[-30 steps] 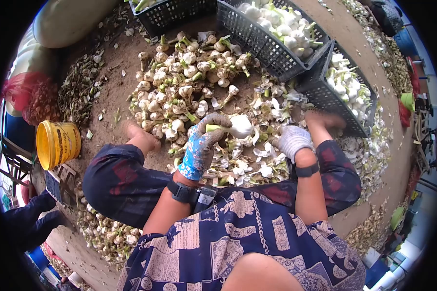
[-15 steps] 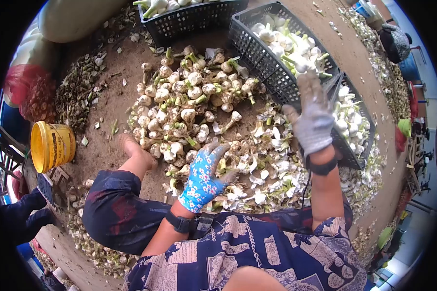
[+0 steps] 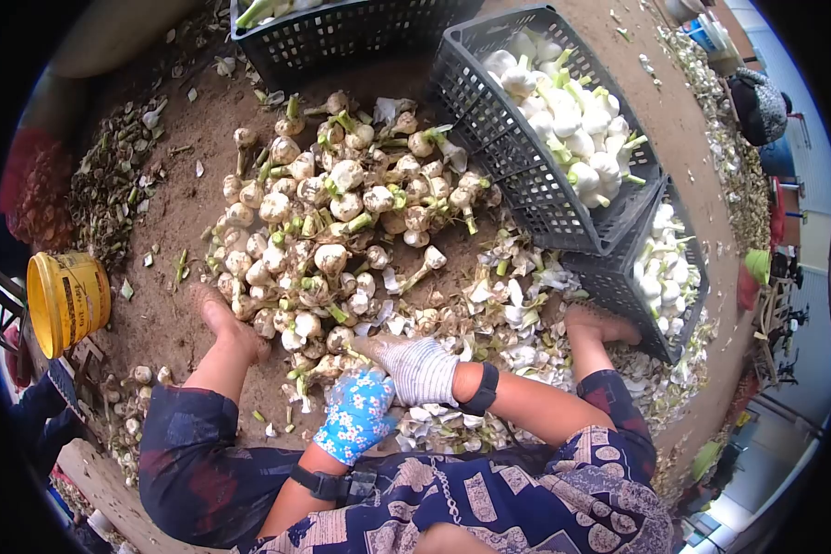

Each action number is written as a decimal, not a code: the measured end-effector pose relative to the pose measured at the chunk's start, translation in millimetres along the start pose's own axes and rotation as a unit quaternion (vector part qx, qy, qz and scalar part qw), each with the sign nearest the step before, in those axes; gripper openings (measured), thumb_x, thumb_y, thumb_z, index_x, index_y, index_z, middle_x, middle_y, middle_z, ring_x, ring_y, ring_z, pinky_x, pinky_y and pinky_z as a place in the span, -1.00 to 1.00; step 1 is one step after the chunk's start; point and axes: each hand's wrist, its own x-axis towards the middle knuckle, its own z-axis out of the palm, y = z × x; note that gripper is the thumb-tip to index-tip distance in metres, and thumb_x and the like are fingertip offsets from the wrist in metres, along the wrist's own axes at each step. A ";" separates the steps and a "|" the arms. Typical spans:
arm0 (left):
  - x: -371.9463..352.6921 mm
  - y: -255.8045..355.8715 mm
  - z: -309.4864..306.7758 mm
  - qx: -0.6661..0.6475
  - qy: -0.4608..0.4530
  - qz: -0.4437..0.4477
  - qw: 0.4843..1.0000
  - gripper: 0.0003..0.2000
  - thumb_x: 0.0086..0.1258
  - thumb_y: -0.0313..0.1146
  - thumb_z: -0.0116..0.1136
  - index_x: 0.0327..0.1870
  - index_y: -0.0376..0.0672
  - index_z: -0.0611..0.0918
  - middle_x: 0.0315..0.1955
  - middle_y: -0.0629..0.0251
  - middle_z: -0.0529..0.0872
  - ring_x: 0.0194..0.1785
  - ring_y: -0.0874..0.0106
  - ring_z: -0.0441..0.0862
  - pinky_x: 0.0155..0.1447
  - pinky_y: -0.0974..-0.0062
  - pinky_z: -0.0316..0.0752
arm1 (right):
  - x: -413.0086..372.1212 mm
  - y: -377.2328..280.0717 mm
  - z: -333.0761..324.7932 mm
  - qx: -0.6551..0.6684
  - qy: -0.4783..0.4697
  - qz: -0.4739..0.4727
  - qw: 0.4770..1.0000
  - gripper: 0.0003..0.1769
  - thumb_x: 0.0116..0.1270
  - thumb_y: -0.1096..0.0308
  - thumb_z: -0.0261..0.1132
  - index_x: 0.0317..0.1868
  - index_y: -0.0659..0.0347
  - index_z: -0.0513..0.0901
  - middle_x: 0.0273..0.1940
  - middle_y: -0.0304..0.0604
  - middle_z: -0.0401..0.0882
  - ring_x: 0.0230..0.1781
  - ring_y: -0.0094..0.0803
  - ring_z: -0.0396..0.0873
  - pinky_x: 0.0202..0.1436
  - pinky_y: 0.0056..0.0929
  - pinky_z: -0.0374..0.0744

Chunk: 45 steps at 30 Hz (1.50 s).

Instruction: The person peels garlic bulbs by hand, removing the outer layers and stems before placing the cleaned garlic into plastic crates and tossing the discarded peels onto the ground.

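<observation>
My left hand (image 3: 355, 417), in a blue floral glove, is closed low in front of my lap. Against it lies my right hand (image 3: 420, 369), in a grey-and-white striped glove with dirty fingertips, its fingers bent toward the left. Whatever the two hands hold between them is hidden by the gloves. Just beyond them a heap of untrimmed garlic bulbs (image 3: 331, 258) with dirty roots and cut stems spreads over the ground. Loose garlic skins (image 3: 499, 319) lie to the right of the hands.
A black crate (image 3: 517, 138) of cleaned white garlic rests tilted at the upper right, beside another garlic crate (image 3: 688, 323). A third crate (image 3: 342, 46) stands at the top. To the left is a yellow bucket (image 3: 69, 300). My bare feet (image 3: 222, 319) flank the heap.
My right hand has come down from the garlic crate at the upper right to meet my left hand. The left hand has closed and moved slightly down and left.
</observation>
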 end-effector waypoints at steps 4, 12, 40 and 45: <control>6.6 2.7 -21.0 0.034 0.124 0.000 0.992 -0.67 -0.28 -0.30 0.36 -0.43 -0.14 0.55 -0.37 0.14 0.52 -0.22 0.10 0.48 -0.18 0.18 0.39 | 23.2 6.1 13.2 0.179 0.030 -0.074 0.981 -0.11 -0.14 0.43 0.30 0.33 0.08 0.24 0.07 0.18 0.47 0.03 0.05 0.51 0.10 -0.19 0.48; 10.0 -9.0 -1.5 -0.235 0.281 -0.173 0.914 -0.51 0.12 -0.54 0.25 0.13 -0.30 0.43 -0.04 0.16 0.51 0.02 0.39 0.50 0.09 0.46 0.44 | 21.5 85.8 -115.3 -0.291 0.374 0.113 0.873 -0.44 0.09 0.26 0.31 0.16 0.06 0.43 0.13 0.03 0.39 0.09 -0.04 0.43 0.09 -0.14 0.46; -40.2 74.2 -29.6 -0.225 0.264 0.186 0.919 -0.32 -0.04 -0.42 0.44 0.20 -0.18 0.42 0.07 0.15 0.42 0.16 0.25 0.42 0.25 0.36 0.33 | -131.1 -83.6 41.5 0.286 0.489 -0.019 0.824 -0.71 0.30 0.26 0.25 -0.10 0.31 0.63 -0.25 -0.15 0.67 -0.26 -0.44 0.59 -0.18 -0.49 0.53; -51.4 70.5 -31.7 -0.170 0.281 0.189 0.925 -0.30 -0.06 -0.41 0.46 0.20 -0.16 0.42 0.03 0.10 0.47 0.13 0.19 0.46 0.21 0.34 0.37 | -132.9 -83.7 45.1 0.282 0.428 -0.050 0.857 -0.74 0.34 0.34 0.15 -0.08 0.32 0.61 -0.24 -0.06 0.66 -0.24 -0.36 0.61 -0.16 -0.40 0.54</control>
